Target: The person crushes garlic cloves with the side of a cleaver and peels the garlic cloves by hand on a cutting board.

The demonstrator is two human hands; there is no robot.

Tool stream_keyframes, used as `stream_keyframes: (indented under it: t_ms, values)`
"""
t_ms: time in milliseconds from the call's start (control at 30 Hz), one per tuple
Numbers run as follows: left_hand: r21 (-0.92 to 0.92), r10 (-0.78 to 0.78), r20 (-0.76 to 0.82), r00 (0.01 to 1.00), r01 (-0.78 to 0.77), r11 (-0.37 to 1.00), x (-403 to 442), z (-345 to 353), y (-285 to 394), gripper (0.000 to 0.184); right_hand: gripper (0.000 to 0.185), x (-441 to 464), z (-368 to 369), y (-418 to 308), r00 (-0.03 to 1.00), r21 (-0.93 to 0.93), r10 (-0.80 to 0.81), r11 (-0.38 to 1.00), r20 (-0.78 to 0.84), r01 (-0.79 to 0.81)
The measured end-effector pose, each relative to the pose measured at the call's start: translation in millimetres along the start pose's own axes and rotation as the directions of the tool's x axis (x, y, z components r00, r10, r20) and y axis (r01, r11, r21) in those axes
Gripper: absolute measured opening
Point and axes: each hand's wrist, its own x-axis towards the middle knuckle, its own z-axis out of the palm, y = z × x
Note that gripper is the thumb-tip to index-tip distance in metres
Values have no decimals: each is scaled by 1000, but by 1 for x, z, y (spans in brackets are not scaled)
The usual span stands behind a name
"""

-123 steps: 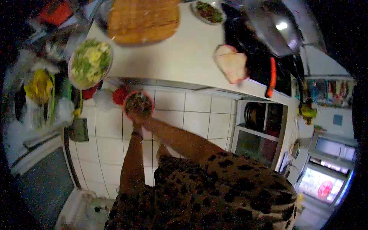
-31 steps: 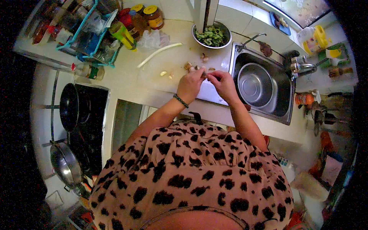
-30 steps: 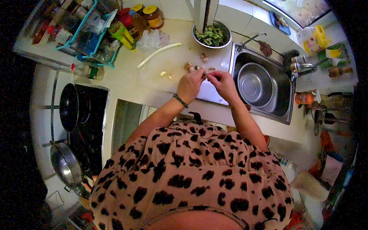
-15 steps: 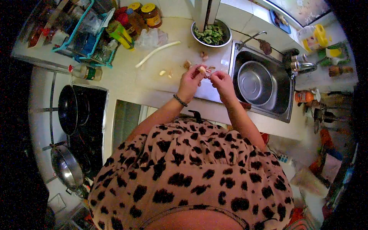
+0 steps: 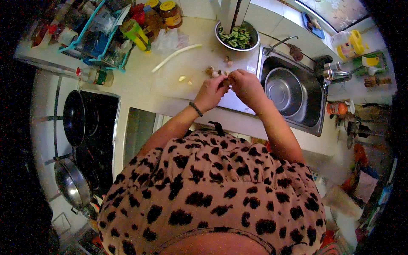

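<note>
My left hand (image 5: 211, 92), with a dark beaded bracelet at the wrist, is closed in a pinch over the counter. Against its fingertips, my right hand (image 5: 247, 88) is closed too. Between them they grip a garlic clove, mostly covered by the fingers. Just beyond the fingertips lie garlic pieces (image 5: 215, 73) with papery skin. A smaller bit of garlic (image 5: 230, 64) rests farther back. To the left are a pale peeled clove (image 5: 182, 78) and a smaller pale piece (image 5: 190, 82). Behind these a long white scallion stalk (image 5: 176, 57) lies at a slant.
A metal bowl of leafy greens (image 5: 235, 37) stands at the back by a post. On the right is a sink (image 5: 314, 123) holding a steel basin (image 5: 284, 92). A teal rack (image 5: 85, 32), jars (image 5: 171, 15) and a black pan (image 5: 74, 119) stand left.
My right hand has moved up and inward, so its fingers now meet those of my left hand over the garlic. The clove that showed before is now mostly hidden.
</note>
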Motion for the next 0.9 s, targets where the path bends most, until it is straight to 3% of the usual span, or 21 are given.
stream_keyframes:
  t_ms: [33,100,133,167,200,267,333,400,433,467,533,567,600,667,700,767,900]
  values:
    - [-1,0,-1,1000,0,1000,-2,1,0,26,12,-1,3,0,998,-59,-26,998,-58,23]
    - [-237,-39,4,999,39,971,-4,2,1,33,14,-1,9,5,992,-120,-58,992,-115,44]
    - [-236,-36,1,999,36,971,-5,1,1,33,15,-1,11,11,996,90,81,993,-48,-76]
    - [-354,-14,2,1000,14,935,-7,1,1,35,16,-1,13,14,978,288,203,935,48,-208]
    - [-468,7,2,1000,-5,884,-8,2,1,36,16,-2,17,16,978,288,204,934,50,-210]
    - [-490,75,23,997,-54,870,-7,1,-2,36,20,-3,24,19,935,679,280,644,218,-351]
    - [-514,144,43,989,-102,852,-7,0,-4,35,23,-8,35,27,914,724,290,561,282,-402]
    - [-531,152,65,986,-95,842,-5,-3,0,28,28,-9,35,24,870,784,284,384,403,-488]
    - [-531,154,64,986,-97,842,-5,-2,-4,28,25,-12,34,23,859,839,250,215,447,-500]
    - [-604,120,75,990,-51,796,-7,1,-7,28,25,-12,33,24,859,839,251,215,446,-499]
    - [-672,86,90,992,-3,741,-8,2,-15,28,23,-14,30,28,881,623,468,671,67,-403]
    - [-578,70,108,992,5,816,-8,-2,-14,27,19,-13,30,36,919,405,304,895,-250,-186]
    - [-475,52,124,991,13,880,-8,-7,-11,26,14,-10,9,21,922,274,147,960,-357,-47]
    - [-423,63,141,988,3,906,-9,-14,-1,26,12,-8,-16,-4,987,338,33,941,-157,22]
    - [-368,78,161,984,-14,930,-8,-16,2,25,12,-8,-17,-6,987,338,40,941,-157,16]
    - [-351,104,187,977,-33,936,-5,-14,-5,25,10,-5,-20,-5,984,169,-179,969,-10,178]
    - [-309,117,236,965,-40,950,-7,-14,-8,21,10,-4,-20,-4,984,165,-134,980,119,114]
